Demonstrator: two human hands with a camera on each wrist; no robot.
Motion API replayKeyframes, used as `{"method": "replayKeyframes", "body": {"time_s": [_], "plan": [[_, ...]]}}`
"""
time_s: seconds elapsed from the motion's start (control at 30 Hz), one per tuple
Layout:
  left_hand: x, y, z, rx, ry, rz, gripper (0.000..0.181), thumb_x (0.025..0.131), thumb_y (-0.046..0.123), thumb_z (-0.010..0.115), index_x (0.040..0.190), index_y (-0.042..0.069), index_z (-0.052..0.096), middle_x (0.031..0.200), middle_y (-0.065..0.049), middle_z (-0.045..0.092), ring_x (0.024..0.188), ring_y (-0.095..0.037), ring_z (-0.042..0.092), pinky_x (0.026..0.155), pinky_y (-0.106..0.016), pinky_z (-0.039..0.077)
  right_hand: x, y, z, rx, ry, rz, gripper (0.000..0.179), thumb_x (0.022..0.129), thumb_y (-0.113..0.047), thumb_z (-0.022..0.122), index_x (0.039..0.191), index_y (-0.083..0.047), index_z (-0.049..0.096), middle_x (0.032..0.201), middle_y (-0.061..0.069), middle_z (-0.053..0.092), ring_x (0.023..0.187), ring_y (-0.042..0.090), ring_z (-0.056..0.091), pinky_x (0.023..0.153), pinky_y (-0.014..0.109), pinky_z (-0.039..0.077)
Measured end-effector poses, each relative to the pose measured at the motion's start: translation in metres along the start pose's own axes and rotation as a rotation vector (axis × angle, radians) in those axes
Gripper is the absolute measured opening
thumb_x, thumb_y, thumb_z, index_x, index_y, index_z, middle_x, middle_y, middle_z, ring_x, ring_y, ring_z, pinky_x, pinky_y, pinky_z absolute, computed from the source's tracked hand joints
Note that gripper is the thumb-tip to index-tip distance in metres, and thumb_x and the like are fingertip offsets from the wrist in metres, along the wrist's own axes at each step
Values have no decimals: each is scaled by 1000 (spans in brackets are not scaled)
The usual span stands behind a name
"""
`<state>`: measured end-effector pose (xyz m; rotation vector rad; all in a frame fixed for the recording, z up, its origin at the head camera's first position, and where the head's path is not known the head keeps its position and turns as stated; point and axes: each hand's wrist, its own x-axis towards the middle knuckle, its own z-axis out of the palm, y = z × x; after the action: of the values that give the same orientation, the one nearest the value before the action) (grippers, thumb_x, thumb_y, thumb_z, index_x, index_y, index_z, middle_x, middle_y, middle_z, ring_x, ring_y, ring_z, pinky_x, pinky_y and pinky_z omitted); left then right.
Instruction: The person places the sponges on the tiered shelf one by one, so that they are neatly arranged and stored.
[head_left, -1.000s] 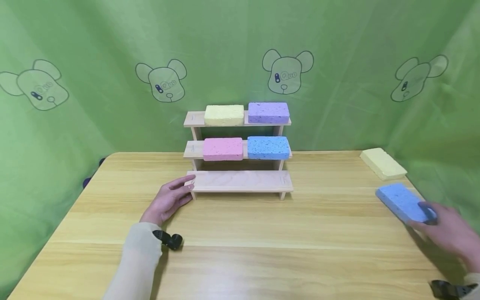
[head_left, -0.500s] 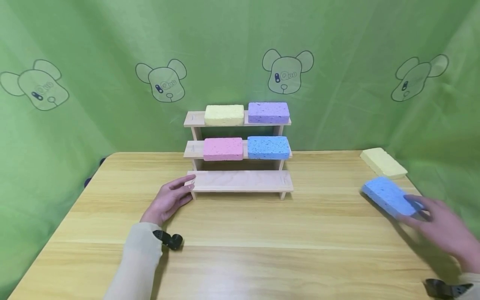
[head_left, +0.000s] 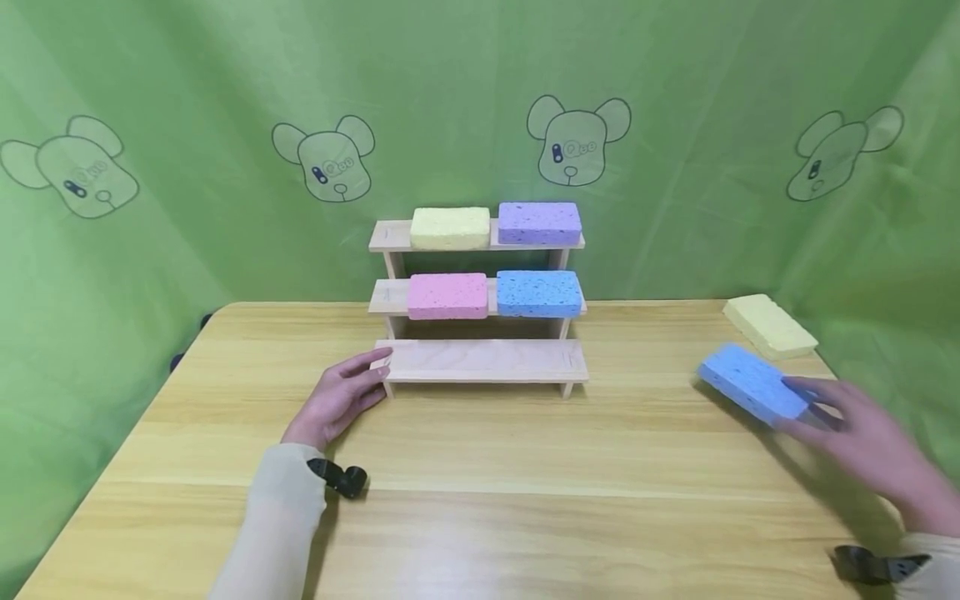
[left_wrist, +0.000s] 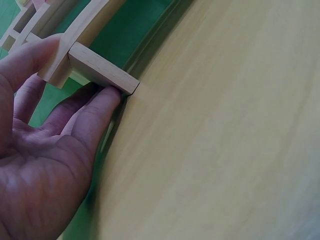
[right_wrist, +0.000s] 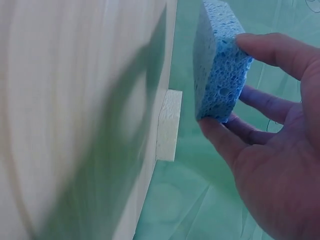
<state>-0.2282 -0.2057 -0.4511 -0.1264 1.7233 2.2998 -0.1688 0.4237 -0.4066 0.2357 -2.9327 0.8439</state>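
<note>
My right hand pinches one end of a blue sponge between thumb and fingers, above the table's right side. The right wrist view shows the porous end of this sponge between the fingertips, with its shadow falling on the tabletop. At the left end of a three-tier wooden display rack, my left hand holds the lowest tier. In the left wrist view, its fingers lie against the rack's leg and board edge. The lowest tier is bare. A pink sponge and another blue sponge lie on the middle tier.
On the top tier lie a yellow sponge and a purple sponge. Another yellow sponge lies at the back right corner of the wooden table. Green curtains with bear-head prints surround the back and sides.
My right hand has carried the blue sponge leftward and slightly away from me, toward the rack. The left hand stays at the rack's end; the other sponges have not moved.
</note>
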Motion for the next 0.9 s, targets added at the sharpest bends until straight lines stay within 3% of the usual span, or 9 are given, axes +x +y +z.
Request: {"method": "replayKeyframes", "body": {"time_s": [0.1, 0.13, 0.17, 0.23, 0.33, 0.4, 0.43, 0.7, 0.9], "plan": [[0, -1, 0, -3, 2, -1, 51, 94, 4, 64, 142, 1, 49, 153, -11, 33, 116, -23, 57, 102, -37, 47, 2, -7, 1, 44, -11, -1, 68, 90, -27, 73, 142, 6, 43, 136, 39, 35, 116, 61, 33, 87, 79, 25], [0, -1, 0, -2, 3, -1, 50, 94, 4, 64, 142, 2, 49, 153, -11, 33, 116, -22, 57, 102, -37, 47, 3, -9, 2, 54, -17, -1, 68, 90, -27, 73, 142, 6, 43, 137, 39, 35, 116, 60, 35, 95, 71, 30], [1, -1, 0, -1, 4, -2, 50, 94, 5, 64, 142, 2, 49, 153, -11, 33, 116, -22, 57, 102, -37, 47, 4, -10, 3, 65, -20, -4, 68, 90, -26, 73, 142, 6, 43, 137, 37, 35, 116, 59, 36, 101, 60, 36], [1, -2, 0, -1, 3, -2, 50, 94, 5, 64, 142, 2, 49, 153, -11, 33, 116, -22, 57, 102, -37, 47, 6, -13, 5, 102, -13, -17, 67, 89, -23, 74, 142, 6, 44, 138, 32, 36, 122, 39, 44, 103, 29, 42], [1, -2, 0, -1, 1, -2, 50, 94, 5, 64, 142, 2, 49, 153, -11, 33, 117, -23, 57, 102, -37, 47, 9, -18, 10, 159, 14, -72, 62, 87, -13, 76, 137, 9, 47, 134, 26, 40, 117, 4, 45, 84, -3, 33], [0, -2, 0, -2, 2, -4, 50, 95, 5, 64, 143, 2, 49, 153, -11, 33, 117, -23, 57, 102, -37, 47, 11, -21, 13, 178, 27, -104, 59, 86, -8, 76, 135, 11, 48, 132, 24, 42, 107, -14, 37, 86, -1, 35], [0, -2, 0, -2, 6, -6, 50, 95, 4, 64, 143, 2, 49, 153, -11, 33, 117, -23, 57, 102, -37, 47, 12, -23, 15, 182, 26, -114, 59, 85, -7, 76, 134, 11, 48, 132, 24, 43, 108, -14, 36, 86, -1, 35], [1, 1, 2, 5, -6, -3, 52, 95, 5, 64, 144, 2, 48, 154, -10, 32, 119, -23, 56, 102, -37, 47, 20, -40, 22, 213, -5, -110, 58, 86, -9, 76, 135, 8, 49, 135, 20, 40, 109, -12, 38, 88, 1, 38], [0, 1, 1, -2, -2, -4, 51, 95, 4, 64, 143, 1, 47, 154, -10, 31, 117, -22, 57, 102, -37, 47, 28, -52, 27, 249, -9, -175, 58, 84, -6, 77, 135, 5, 51, 135, 17, 42, 113, -10, 40, 91, 2, 37]]}}
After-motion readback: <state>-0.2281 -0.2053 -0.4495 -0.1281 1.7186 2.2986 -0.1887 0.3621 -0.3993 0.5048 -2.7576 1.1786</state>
